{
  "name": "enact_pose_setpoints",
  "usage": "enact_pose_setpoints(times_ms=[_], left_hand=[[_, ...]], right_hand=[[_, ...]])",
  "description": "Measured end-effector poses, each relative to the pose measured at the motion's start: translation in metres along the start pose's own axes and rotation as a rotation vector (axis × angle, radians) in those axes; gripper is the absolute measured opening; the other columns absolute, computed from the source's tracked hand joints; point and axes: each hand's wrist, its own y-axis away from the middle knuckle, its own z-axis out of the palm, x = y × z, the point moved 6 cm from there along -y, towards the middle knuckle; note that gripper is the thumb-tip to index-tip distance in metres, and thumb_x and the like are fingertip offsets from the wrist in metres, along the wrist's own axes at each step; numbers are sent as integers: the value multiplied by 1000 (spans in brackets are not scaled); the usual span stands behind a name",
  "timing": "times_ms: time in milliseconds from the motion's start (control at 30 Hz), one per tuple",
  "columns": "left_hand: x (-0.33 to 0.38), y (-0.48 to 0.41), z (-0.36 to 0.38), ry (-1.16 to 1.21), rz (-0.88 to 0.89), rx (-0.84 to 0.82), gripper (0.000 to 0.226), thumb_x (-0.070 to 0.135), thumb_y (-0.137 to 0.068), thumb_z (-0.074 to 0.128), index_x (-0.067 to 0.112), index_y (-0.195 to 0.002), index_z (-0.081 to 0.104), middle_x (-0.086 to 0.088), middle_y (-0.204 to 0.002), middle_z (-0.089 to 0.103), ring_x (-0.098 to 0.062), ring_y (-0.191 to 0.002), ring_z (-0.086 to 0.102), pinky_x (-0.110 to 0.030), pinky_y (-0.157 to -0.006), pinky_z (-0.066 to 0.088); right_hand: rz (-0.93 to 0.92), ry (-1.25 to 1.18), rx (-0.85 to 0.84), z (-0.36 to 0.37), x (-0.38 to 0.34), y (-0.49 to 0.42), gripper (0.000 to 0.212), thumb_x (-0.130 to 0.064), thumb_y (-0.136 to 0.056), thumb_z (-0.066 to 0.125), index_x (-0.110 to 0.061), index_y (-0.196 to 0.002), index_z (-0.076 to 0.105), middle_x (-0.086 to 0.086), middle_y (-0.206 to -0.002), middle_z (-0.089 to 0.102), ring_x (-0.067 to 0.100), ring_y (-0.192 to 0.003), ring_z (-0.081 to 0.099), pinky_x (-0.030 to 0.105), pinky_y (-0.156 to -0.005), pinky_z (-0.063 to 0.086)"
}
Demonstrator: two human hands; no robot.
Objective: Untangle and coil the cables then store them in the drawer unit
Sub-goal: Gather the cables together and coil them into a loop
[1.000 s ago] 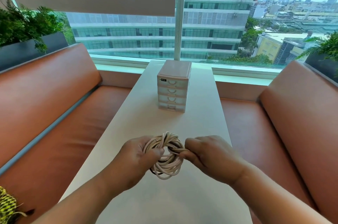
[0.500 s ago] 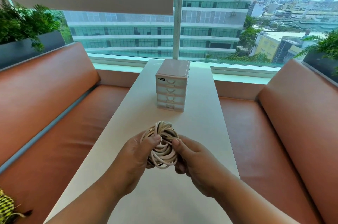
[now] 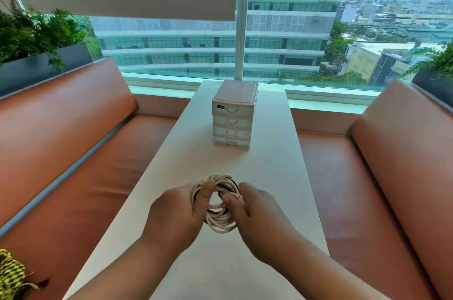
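Observation:
A coil of white cable with some dark strands (image 3: 220, 222) hangs between both hands, just above the white table (image 3: 269, 177). My left hand (image 3: 176, 214) grips the coil's left side, thumb across the loops. My right hand (image 3: 257, 214) grips the right side, thumb pressed into the ring's middle. A metal plug tip shows at each thumb. The small beige drawer unit (image 3: 232, 118) stands upright farther along the table, all its drawers shut.
Brown leather benches (image 3: 73, 152) flank the narrow table on both sides. A window sill and glass close off the far end behind the drawer unit. Planters with green plants (image 3: 36, 37) sit behind each bench back.
The right hand has shifted its grip from pinching the coil's right edge to wrapping round it with the thumb in the centre. The coil has stayed between the hands.

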Motion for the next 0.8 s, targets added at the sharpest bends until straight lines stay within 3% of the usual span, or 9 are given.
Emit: enact_pose_setpoints(times_ms=[100, 200, 267, 367, 433, 533, 600, 667, 800], left_hand=[[0, 3, 13, 327, -86, -152, 57, 78, -78, 25, 29, -61, 51, 9, -50, 49, -10, -50, 42, -27, -53, 37], [10, 9, 23, 645, -179, -388, 37, 64, -89, 33, 35, -83, 55, 5, -54, 46, -8, -49, 39, -21, -51, 36], [9, 12, 26, 673, -206, -511, 48, 56, -91, 29, 18, -98, 57, -6, -58, 57, -11, -47, 46, -21, -48, 39], [0, 11, 29, 747, -285, -605, 78, 71, -88, 30, 1, -86, 63, -18, -70, 66, -21, -61, 59, -32, -68, 47], [-2, 6, 27, 766, -297, -610, 76, 74, -81, 38, 4, -79, 68, -11, -70, 67, -18, -67, 59, -31, -76, 46], [-1, -3, 23, 823, -275, -608, 66, 73, -77, 50, 10, -74, 72, -4, -70, 67, -12, -68, 60, -19, -72, 47], [-2, -7, 21, 814, -306, -614, 67, 75, -70, 56, 10, -69, 71, -5, -64, 64, -14, -62, 57, -16, -60, 46], [0, -8, 20, 788, -360, -646, 61, 74, -71, 54, 16, -61, 66, -3, -57, 59, -13, -52, 52, -17, -51, 45], [7, -8, 25, 724, -380, -735, 52, 63, -76, 49, 15, -67, 63, -3, -58, 60, -16, -51, 54, -24, -56, 46]], right_hand=[[-1, 125, -23, -5, -2, -2, 33, -43, -99, 39, -28, -71, 32, -6, -78, 49, 19, -75, 46, 34, -66, 37], [-25, 234, -35, -11, -2, -7, 28, -43, -100, 38, -25, -78, 37, -3, -82, 50, 21, -79, 47, 33, -67, 35], [-23, 286, -52, -12, 0, -9, 27, -44, -100, 37, -22, -85, 41, -2, -86, 52, 23, -83, 50, 34, -69, 36], [-32, 348, -87, -12, 2, -8, 26, -44, -100, 37, -22, -85, 40, -1, -87, 53, 23, -83, 50, 35, -70, 37], [-44, 363, -112, -9, 0, -7, 25, -44, -100, 37, -22, -87, 41, 2, -92, 57, 24, -86, 53, 35, -71, 39], [-65, 360, -128, -7, -5, -5, 26, -45, -99, 37, -22, -87, 42, 2, -92, 58, 24, -88, 53, 36, -72, 40], [-86, 367, -133, -7, -9, -4, 27, -45, -99, 37, -22, -86, 41, 1, -90, 56, 23, -84, 51, 35, -70, 37], [-110, 391, -142, -5, -11, -3, 27, -46, -99, 37, -23, -87, 41, 1, -90, 56, 21, -81, 48, 35, -69, 36], [-107, 427, -155, -2, -5, -5, 26, -46, -99, 37, -23, -88, 41, 3, -93, 59, 20, -78, 44, 34, -67, 33]])
